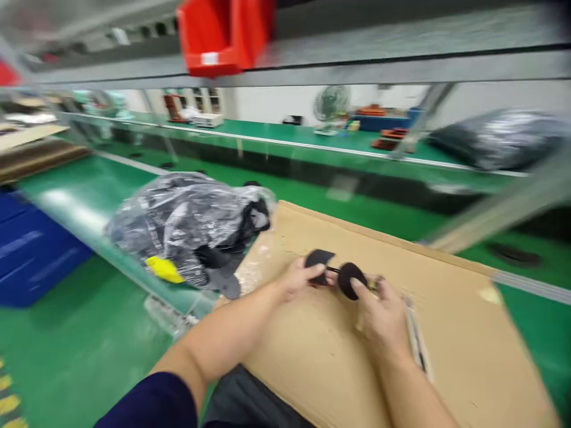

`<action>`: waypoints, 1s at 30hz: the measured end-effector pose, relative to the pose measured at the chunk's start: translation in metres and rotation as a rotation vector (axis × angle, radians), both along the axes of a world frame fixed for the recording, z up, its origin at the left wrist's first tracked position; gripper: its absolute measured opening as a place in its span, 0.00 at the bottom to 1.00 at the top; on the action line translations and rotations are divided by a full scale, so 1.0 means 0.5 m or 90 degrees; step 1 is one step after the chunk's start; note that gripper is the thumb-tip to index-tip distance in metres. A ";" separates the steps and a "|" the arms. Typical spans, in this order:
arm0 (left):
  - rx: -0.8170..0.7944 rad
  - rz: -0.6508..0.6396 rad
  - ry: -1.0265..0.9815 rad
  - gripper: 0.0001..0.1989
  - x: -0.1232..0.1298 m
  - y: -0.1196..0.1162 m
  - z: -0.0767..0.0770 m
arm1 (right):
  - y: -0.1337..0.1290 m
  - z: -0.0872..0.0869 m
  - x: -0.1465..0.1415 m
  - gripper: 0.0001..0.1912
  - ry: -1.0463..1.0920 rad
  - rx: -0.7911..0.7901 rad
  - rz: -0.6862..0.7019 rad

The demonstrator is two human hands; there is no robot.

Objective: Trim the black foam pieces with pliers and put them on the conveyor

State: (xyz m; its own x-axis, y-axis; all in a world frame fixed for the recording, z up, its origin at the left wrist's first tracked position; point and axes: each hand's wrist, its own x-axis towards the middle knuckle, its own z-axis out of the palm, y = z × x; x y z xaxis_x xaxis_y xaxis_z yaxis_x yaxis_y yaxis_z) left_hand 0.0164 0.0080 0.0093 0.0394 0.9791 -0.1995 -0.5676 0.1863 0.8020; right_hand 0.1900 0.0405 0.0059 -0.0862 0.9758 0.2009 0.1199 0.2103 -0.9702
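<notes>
Above the cardboard sheet [446,321], my left hand [297,278] is closed on a dark, flat piece [317,258] with a curved edge. A round black pad [351,280] is held by my right hand [384,315], with thumb and fingers pressed round it. A thin dark link runs between the flat piece and the pad; whether they are one part is too blurred to tell. To the left of my hands lies a clear plastic bag [178,208] of dark items, with some black and grey pieces [223,276] at its opening.
A yellow item [164,269] lies against the bag. A red bin [214,41] hangs over the bench at the shelf. Behind are a fan [331,106], trays [383,122] and another filled bag [499,139]. Blue containers [35,249] stand at the left.
</notes>
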 end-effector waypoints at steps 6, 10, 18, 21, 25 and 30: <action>0.012 0.015 0.048 0.26 0.004 -0.001 -0.015 | 0.008 0.007 -0.005 0.15 0.073 -0.048 0.018; 0.039 0.017 0.056 0.24 0.010 -0.013 -0.012 | -0.009 0.000 -0.004 0.12 0.024 -0.016 0.076; -0.032 0.002 -0.016 0.23 -0.004 -0.013 -0.004 | -0.007 -0.006 -0.003 0.12 0.106 -0.005 0.001; -0.049 0.014 -0.017 0.24 -0.006 -0.015 -0.003 | -0.002 0.000 0.002 0.12 0.140 -0.007 -0.036; -0.049 0.019 -0.007 0.23 -0.005 -0.015 -0.004 | 0.001 0.004 0.005 0.13 0.185 -0.006 -0.057; -0.039 0.016 0.003 0.21 -0.006 -0.014 -0.008 | 0.004 -0.002 0.007 0.13 0.192 -0.015 -0.076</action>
